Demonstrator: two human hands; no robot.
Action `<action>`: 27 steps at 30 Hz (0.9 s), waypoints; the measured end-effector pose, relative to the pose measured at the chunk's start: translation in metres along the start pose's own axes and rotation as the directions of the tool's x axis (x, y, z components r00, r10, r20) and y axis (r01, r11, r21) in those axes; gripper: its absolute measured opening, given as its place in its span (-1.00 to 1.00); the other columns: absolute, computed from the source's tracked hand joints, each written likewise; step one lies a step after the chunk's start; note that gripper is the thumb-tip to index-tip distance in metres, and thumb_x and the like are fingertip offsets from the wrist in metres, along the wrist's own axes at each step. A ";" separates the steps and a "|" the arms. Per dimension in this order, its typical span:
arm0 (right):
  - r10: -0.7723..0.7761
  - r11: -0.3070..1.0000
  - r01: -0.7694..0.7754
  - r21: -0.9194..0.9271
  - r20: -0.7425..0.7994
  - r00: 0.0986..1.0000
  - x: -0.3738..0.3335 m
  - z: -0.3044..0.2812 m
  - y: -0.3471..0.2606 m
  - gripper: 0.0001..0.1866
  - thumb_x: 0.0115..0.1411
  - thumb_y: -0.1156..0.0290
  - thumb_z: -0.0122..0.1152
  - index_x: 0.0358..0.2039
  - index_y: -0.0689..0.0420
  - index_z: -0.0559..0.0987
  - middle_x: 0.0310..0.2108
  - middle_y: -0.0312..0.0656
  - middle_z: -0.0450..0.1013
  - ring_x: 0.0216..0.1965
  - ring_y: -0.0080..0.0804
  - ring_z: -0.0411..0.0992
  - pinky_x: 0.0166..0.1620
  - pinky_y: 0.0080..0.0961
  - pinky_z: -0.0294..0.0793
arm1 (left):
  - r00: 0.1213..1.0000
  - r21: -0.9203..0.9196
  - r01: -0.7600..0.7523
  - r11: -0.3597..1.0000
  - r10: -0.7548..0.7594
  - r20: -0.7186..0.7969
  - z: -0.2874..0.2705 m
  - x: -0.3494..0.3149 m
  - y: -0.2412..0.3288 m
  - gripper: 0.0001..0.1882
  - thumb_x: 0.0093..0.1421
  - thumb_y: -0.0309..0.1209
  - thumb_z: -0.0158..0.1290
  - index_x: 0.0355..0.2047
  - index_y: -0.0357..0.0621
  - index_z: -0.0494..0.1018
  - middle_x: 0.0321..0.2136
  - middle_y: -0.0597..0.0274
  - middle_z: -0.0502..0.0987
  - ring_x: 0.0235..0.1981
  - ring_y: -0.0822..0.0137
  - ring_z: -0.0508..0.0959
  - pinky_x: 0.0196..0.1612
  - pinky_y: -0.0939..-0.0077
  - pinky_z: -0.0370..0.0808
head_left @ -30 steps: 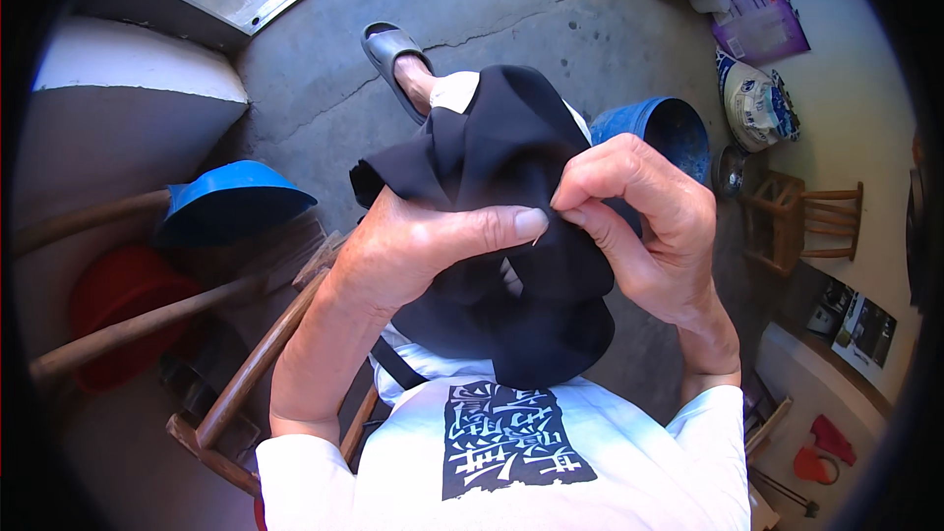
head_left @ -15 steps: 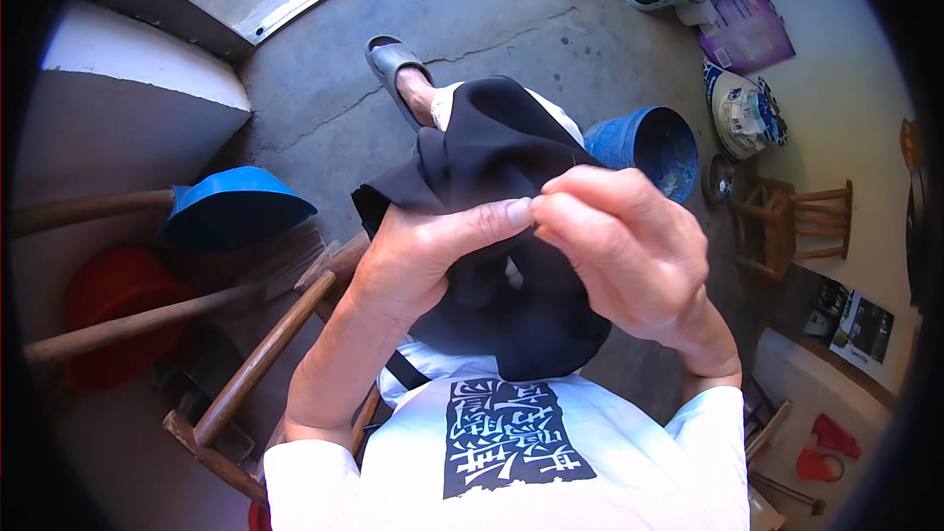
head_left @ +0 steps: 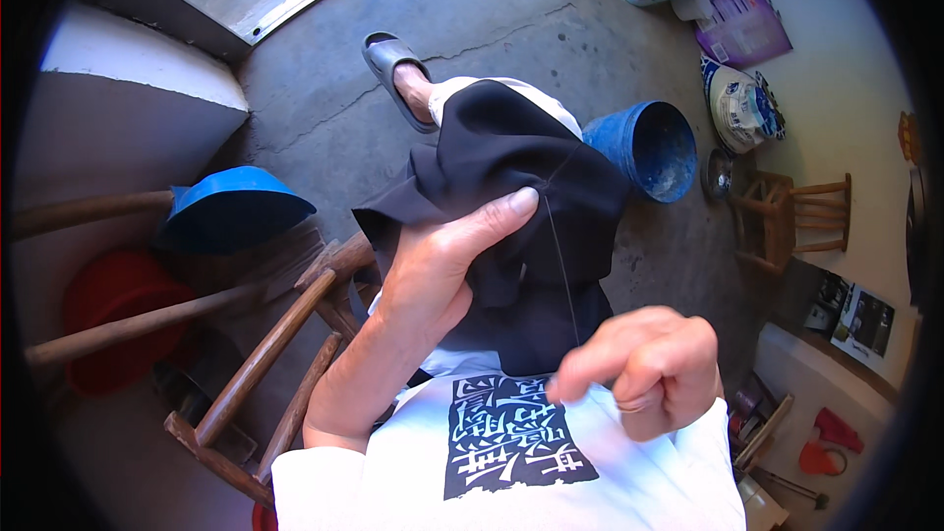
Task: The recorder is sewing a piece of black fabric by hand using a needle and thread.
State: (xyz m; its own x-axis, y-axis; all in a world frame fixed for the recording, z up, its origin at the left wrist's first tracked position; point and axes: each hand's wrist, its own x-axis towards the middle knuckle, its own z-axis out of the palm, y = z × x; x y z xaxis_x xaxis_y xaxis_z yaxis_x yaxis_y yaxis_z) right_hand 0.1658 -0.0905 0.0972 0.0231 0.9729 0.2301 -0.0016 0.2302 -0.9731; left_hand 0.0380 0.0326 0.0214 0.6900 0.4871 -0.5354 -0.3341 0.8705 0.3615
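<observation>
Black cloth (head_left: pixel 492 143) lies just beyond the white T-shirt (head_left: pixel 521 447), a thin thread (head_left: pixel 558 248) running nearly straight from it back toward the shirt. The hands are apart: the left hand (head_left: pixel 433 261) pinches the cloth, thumb uppermost; the right hand (head_left: pixel 654 369), fingers bunched, is over the shirt's right side, and whether it grips a needle cannot be told. For an even pull, the cloth is best pinned beside the thread's exit and tension eased before it puckers.
</observation>
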 end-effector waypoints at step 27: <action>0.963 0.005 -0.802 0.597 -0.218 -0.156 -0.388 0.029 0.045 -0.82 0.37 0.33 -0.05 -0.39 0.08 0.31 -0.68 -0.39 0.15 -0.70 -0.63 0.08 -0.65 -0.63 0.04 | 0.993 -0.063 -0.029 0.998 0.022 -0.113 0.022 -0.015 -0.027 -0.41 0.07 -0.52 0.26 0.10 -0.23 0.29 -0.02 0.16 0.46 0.02 0.32 0.46 0.17 0.45 0.34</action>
State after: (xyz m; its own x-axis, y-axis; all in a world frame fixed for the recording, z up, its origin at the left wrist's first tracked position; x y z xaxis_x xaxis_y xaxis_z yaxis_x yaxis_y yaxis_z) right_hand 0.1282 -0.4572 -0.0358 0.2125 0.0651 -0.9750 -0.6157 -0.7659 -0.1853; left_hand 0.0510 -0.0001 0.0367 0.6052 0.5110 -0.6104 -0.3942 0.8585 0.3279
